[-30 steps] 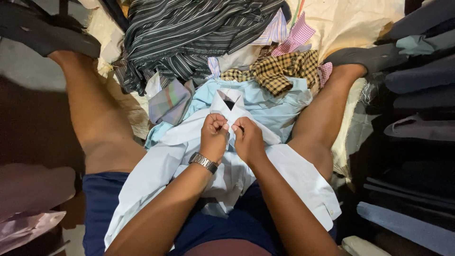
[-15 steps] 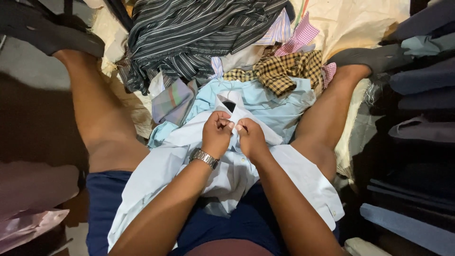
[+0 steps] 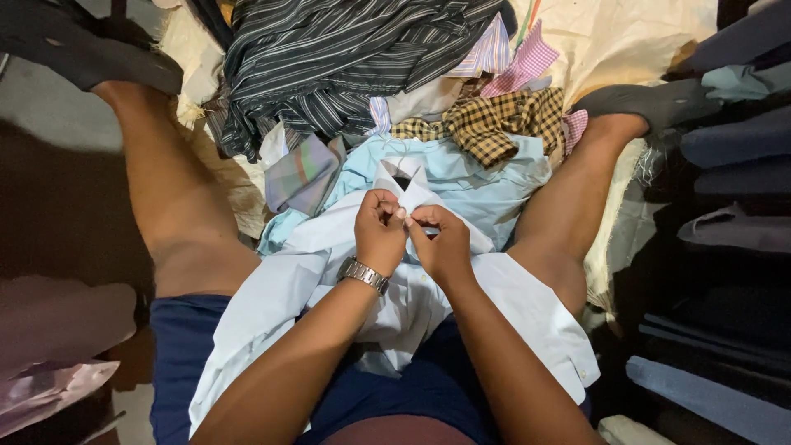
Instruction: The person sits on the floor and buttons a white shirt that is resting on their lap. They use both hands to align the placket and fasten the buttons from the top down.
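A striped shirt (image 3: 329, 66) lies at 11 o'clock. The white shirt (image 3: 395, 305) rests on the lap in the middle. The left hand (image 3: 381, 231) and right hand (image 3: 441, 241) touch, both pinched tight on its collar. A checked shirt (image 3: 503, 124) lies at 1 o'clock, with folded clothes (image 3: 733, 165) at 3 o'clock.

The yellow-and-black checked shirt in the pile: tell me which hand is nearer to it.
Right. The right hand lies below the checked shirt, closer under it; the left hand sits further left, beside the right one, both pinching the pale blue shirt.
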